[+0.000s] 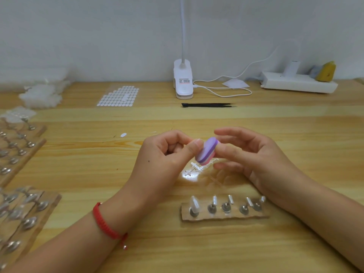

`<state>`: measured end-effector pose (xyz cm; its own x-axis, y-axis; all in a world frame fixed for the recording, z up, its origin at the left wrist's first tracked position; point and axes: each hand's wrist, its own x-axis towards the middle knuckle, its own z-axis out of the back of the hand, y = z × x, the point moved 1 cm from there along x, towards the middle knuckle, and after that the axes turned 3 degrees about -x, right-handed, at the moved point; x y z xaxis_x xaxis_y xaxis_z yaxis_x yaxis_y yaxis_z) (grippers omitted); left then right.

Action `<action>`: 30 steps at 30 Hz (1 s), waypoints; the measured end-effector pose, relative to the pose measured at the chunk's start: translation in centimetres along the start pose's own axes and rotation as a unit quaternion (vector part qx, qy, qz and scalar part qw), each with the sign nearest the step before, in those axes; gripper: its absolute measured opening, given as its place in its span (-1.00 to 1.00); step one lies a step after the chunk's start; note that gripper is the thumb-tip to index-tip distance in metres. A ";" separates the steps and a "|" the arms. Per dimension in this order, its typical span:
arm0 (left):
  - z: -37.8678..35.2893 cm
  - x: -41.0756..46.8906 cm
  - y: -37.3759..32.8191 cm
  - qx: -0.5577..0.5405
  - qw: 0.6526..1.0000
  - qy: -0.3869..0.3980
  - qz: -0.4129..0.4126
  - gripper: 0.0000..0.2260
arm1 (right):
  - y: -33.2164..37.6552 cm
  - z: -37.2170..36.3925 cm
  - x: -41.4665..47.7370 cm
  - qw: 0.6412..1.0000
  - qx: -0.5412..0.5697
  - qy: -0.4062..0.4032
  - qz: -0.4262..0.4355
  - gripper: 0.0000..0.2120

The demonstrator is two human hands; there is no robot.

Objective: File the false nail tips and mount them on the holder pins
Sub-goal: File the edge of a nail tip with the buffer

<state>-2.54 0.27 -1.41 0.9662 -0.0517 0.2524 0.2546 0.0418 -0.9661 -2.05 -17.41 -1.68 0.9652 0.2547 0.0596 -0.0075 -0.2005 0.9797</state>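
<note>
The holder (224, 218) is sitting at the surface's (78, 154) front. Tweezers (208, 105) are lying behind it, the lamp (183, 81) standing farther back.

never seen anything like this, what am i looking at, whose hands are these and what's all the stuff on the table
This is one picture from a camera worn on a person's head, looking down at their two bare hands; no machine. The right hand pinches a purple and pink nail file block. The left hand has curled fingers with its thumb at the file; whether it pinches a nail tip is too small to tell. On the wooden table lies a holder strip with five pins, a white nail tip on the leftmost. Under the hands lie clear plastic frames. Farther back are black tweezers, a sheet of white stickers, a clip lamp and a power strip. More pin holders sit at the left.
</note>
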 end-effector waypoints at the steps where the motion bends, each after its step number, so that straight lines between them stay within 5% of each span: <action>1: -0.1 -0.1 0.0 0.003 1.000 0.005 0.000 -0.80 | 0.1 0.3 0.1 0.999 0.035 -0.015 -0.006 -0.74; 4: 0.1 0.0 0.1 -0.003 1.000 -0.006 0.010 -0.78 | 0.2 0.8 0.4 0.993 0.112 -0.048 -0.013 -0.69; 8: 0.1 0.1 0.1 -0.008 1.000 -0.007 0.012 -0.76 | 0.0 -0.2 0.0 1.000 -0.009 0.001 0.004 -0.70; 12: 0.1 0.0 0.1 -0.010 1.000 0.001 0.016 -0.78 | 0.3 0.7 0.4 0.992 0.110 -0.052 -0.022 -0.62; 16: 0.2 0.1 0.2 -0.014 1.000 -0.007 0.020 -0.77 | 0.1 -0.2 0.0 1.000 -0.005 -0.004 -0.001 -0.59; 20: -0.1 0.0 0.0 -0.006 1.000 0.013 0.020 -0.81 | 0.2 0.5 0.3 0.996 0.075 -0.052 -0.016 -0.53; 24: 0.0 0.1 0.0 -0.008 1.000 0.010 0.021 -0.80 | 0.2 -0.2 0.0 1.000 0.012 -0.019 -0.015 -0.61; 30: 0.0 -0.1 -0.1 -0.017 0.999 0.015 0.023 -0.76 | 0.8 1.1 0.6 0.965 0.242 -0.081 -0.063 -0.68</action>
<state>-2.68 0.24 -1.34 0.9753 -0.0797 0.2060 0.2075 0.0112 -0.9782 -1.24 -18.43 -1.11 0.9788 0.1632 -0.1237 0.1984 -0.6054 0.7708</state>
